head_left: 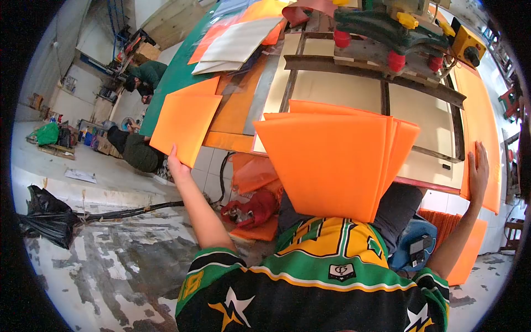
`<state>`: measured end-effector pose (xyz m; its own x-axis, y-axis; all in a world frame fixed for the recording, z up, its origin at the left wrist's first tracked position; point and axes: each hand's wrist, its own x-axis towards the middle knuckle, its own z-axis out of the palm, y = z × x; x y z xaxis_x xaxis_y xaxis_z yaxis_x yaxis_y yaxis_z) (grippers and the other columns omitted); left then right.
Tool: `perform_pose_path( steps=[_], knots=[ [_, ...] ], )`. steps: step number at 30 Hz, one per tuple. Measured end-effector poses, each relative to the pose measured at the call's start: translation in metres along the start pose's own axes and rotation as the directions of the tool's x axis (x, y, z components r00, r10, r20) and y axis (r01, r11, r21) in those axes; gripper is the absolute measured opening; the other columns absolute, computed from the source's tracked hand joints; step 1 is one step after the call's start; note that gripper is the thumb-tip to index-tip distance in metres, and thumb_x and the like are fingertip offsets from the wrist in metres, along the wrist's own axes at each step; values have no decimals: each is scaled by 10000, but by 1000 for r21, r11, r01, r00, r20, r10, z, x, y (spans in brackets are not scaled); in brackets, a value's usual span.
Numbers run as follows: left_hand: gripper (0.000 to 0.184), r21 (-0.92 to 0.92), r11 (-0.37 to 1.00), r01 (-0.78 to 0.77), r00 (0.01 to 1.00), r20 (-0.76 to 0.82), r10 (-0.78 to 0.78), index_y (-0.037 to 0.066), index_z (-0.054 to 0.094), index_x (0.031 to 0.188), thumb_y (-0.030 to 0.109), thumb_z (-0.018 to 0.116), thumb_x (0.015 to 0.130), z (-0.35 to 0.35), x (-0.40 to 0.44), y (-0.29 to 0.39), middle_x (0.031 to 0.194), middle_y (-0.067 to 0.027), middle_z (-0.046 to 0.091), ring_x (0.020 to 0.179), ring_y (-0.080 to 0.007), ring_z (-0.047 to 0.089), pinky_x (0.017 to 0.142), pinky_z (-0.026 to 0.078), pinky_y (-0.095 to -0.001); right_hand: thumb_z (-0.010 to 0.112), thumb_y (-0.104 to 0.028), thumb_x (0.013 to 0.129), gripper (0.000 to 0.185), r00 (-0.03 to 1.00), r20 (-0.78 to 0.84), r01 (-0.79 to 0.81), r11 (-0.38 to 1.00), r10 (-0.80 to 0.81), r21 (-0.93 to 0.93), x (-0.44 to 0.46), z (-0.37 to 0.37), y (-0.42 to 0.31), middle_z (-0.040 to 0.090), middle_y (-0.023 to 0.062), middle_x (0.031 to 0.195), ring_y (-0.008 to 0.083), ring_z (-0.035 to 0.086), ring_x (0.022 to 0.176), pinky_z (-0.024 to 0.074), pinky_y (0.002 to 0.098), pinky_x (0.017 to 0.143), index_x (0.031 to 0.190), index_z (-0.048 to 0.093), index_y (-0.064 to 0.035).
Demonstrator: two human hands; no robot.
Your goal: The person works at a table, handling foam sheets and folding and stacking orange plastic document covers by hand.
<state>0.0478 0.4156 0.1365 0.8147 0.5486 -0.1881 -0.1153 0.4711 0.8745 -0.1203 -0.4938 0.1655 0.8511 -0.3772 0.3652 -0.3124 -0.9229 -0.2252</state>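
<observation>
My left hand (178,165) pinches the near edge of an orange sheet (185,124), thumb on top and the other fingers hidden beneath it. Under that sheet, the corner of another orange sheet (202,87) shows. A stack of orange sheets (323,160) rests on my lap and leans against the table's front edge, with no hand on it. On the far right my right hand (479,169) lies with fingers stretched out along a large orange surface (477,116) beside the machine frame.
A machine with a green arm (381,27), red knobs and a yellow control box (469,44) stands across the table. White sheets (240,41) lie at the back left. Below are a red bundle (251,209) and a blue object (410,243). Two people (138,152) crouch at left.
</observation>
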Motion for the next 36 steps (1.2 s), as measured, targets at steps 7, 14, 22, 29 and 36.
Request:
perform_pose_path(
  steps=[7,14,22,29,36],
  knots=[
    [467,-85,968,-238,970,20,240,-6,494,1341,310,528,999,10,-81,1,1314,-125,573,1169,-282,574,977,475,-403,492,-336,1013,476,1000,9,2,1000,-2,-17,0,1,5,441,148,1488,307,360,1410,265,432,1163,1405,495,-66],
    [560,-268,926,-267,904,263,337,47,478,1370,438,543,974,-38,-90,11,1277,-103,595,1146,-268,586,970,481,-420,496,-329,1011,472,1000,17,-23,999,24,-34,0,-2,-4,440,139,1491,300,362,1410,264,427,1162,1405,494,-70],
    [554,-217,946,-241,732,599,324,29,510,1351,328,658,909,-68,-74,-26,1305,-112,594,1103,-304,607,966,488,-489,503,-316,1007,475,999,11,-35,999,35,-8,-1,-5,-9,451,155,1479,292,374,1403,271,412,1160,1392,504,-38],
    [766,21,961,-274,730,655,194,-65,534,1252,179,869,608,-21,-114,-29,1137,-139,656,1048,-253,624,902,490,-369,491,-278,1015,470,1000,9,8,999,-8,33,2,4,7,455,155,1475,295,383,1397,285,402,1158,1410,478,-25],
    [784,52,997,-63,673,739,4,-70,552,1228,80,885,534,-13,-107,-33,1105,-130,682,1014,-243,644,900,486,-364,476,-294,1021,473,1000,16,20,1000,-20,-15,1,4,8,440,145,1489,287,358,1414,263,407,1169,1419,472,-39]
  ],
)
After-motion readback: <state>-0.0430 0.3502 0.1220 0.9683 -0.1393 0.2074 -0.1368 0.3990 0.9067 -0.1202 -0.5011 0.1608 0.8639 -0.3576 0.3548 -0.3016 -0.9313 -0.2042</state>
